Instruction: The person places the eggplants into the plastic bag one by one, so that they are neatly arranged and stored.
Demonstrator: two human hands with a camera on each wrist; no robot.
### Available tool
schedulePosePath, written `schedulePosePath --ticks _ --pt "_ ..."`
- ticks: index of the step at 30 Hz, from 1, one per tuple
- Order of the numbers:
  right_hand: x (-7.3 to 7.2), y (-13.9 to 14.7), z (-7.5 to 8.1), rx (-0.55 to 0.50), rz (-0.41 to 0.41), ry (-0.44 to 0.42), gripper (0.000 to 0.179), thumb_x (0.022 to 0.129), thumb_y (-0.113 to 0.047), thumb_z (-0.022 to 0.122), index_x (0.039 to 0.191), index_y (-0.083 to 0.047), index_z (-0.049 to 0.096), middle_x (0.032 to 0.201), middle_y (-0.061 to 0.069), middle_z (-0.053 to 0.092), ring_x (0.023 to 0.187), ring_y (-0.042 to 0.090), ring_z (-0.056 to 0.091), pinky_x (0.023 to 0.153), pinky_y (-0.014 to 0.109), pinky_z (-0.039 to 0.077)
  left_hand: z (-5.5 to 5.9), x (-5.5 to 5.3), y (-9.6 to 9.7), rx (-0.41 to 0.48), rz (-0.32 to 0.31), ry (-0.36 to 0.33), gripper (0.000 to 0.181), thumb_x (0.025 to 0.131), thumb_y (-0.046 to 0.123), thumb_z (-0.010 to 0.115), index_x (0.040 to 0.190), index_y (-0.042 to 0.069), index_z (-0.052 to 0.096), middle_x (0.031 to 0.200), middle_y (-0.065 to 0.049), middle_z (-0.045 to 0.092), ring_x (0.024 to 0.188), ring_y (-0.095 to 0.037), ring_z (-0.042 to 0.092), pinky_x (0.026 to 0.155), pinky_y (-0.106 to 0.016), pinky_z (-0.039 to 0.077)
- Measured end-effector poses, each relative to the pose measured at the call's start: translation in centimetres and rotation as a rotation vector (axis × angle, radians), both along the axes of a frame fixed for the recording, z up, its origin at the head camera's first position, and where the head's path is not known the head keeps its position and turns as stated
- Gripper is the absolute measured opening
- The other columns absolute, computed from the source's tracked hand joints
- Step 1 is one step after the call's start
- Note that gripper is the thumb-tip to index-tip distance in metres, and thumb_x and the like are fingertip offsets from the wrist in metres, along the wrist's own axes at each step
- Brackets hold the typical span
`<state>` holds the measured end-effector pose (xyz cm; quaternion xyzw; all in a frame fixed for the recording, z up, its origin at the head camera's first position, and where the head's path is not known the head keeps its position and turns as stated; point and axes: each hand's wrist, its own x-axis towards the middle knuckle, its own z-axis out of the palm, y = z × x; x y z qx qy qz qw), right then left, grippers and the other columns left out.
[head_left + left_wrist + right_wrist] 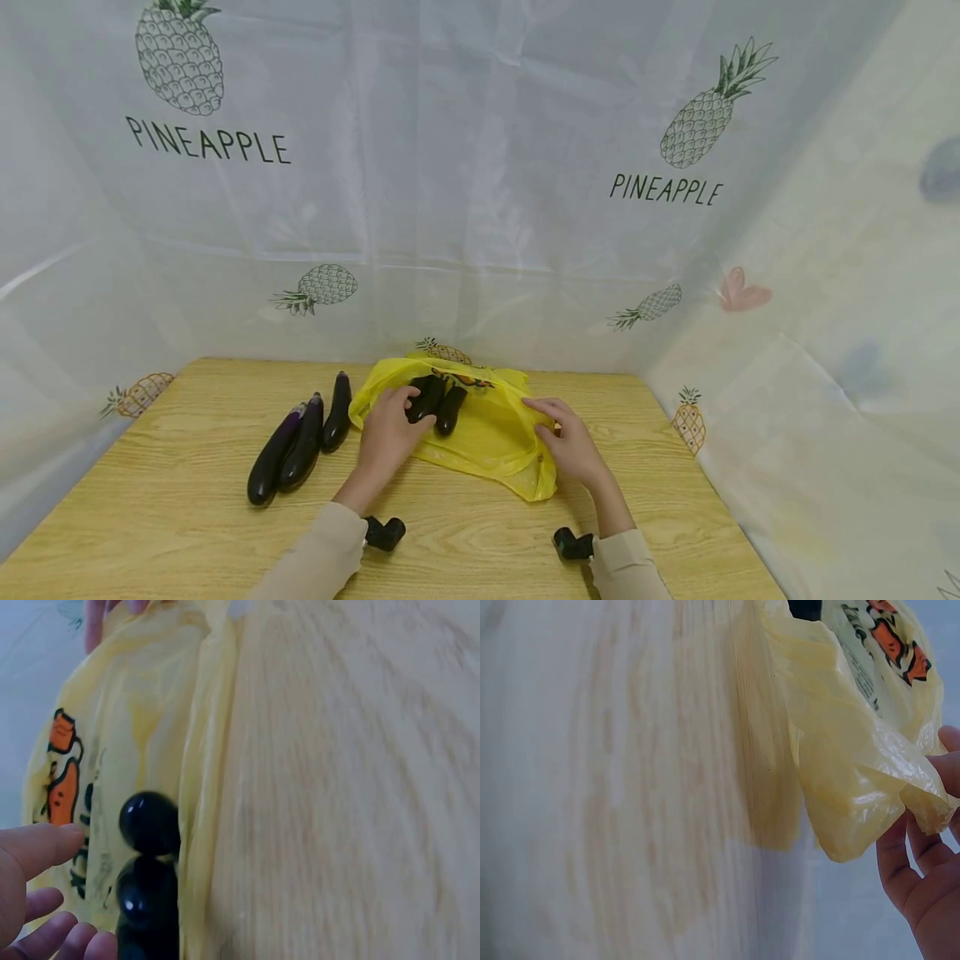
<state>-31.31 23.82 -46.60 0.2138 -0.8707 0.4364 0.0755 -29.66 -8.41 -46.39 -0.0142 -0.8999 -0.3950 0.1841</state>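
A yellow plastic bag [480, 437] lies on its side with its mouth toward me, and dark eggplants [451, 410] show inside it. My left hand [392, 429] is at the left of the mouth, thumb and fingers spread apart beside the eggplants. In the left wrist view, rounded eggplant ends [148, 823] sit in a row within the bag, and the left hand [45, 900] has nothing between its fingers. At the bag's right side, my right hand [570, 440] pinches the rim; the right wrist view shows the thin plastic [855, 787] between its thumb and fingers.
Left of the bag, three more eggplants [302, 442] lie close together on the wooden table [465, 550]. A pineapple-printed sheet [480, 208] hangs behind the table and along its sides. Small black devices [385, 533] are worn at both wrists.
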Motion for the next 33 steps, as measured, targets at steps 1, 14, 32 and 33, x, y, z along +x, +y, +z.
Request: schedulePosePath --ticks 1,14,32,33 --pt "0.0 0.0 0.0 0.002 -0.001 0.002 0.049 0.105 0.002 0.063 0.147 -0.024 0.066 0.143 0.004 0.06 0.107 0.022 0.059 0.072 0.026 0.049 0.1 0.1 -0.2 -0.005 0.003 0.002 0.05 0.089 0.029 0.089 0.131 0.008 0.071 0.113 -0.014 0.068 0.089 -0.027 0.064 0.076 -0.047 0.057" --pt "0.0 0.0 0.3 -0.007 0.006 -0.018 0.05 0.106 0.002 0.061 0.148 -0.023 0.065 0.144 0.005 0.059 0.108 0.023 0.059 0.067 0.026 0.048 2.1 1.0 -3.1 -0.068 0.034 0.031 0.052 0.091 0.031 0.087 0.135 0.008 0.07 0.122 -0.02 0.065 0.1 -0.035 0.066 0.087 -0.057 0.055" --pt "0.0 0.0 0.1 -0.003 0.007 -0.005 0.049 0.106 0.002 0.062 0.148 -0.023 0.065 0.144 0.004 0.06 0.102 0.023 0.058 0.065 0.025 0.048 4.3 3.4 -9.7 -0.156 0.076 0.105 0.055 0.093 0.025 0.083 0.14 0.002 0.065 0.122 -0.024 0.062 0.099 -0.038 0.065 0.078 -0.056 0.055" --pt "0.0 0.0 0.1 -0.002 0.008 -0.007 0.049 0.106 0.002 0.062 0.148 -0.023 0.065 0.144 0.005 0.06 0.103 0.023 0.058 0.066 0.025 0.048 4.3 3.6 -10.1 -0.162 0.08 0.109 0.055 0.093 0.024 0.084 0.14 0.002 0.066 0.122 -0.024 0.062 0.098 -0.038 0.066 0.077 -0.056 0.055"
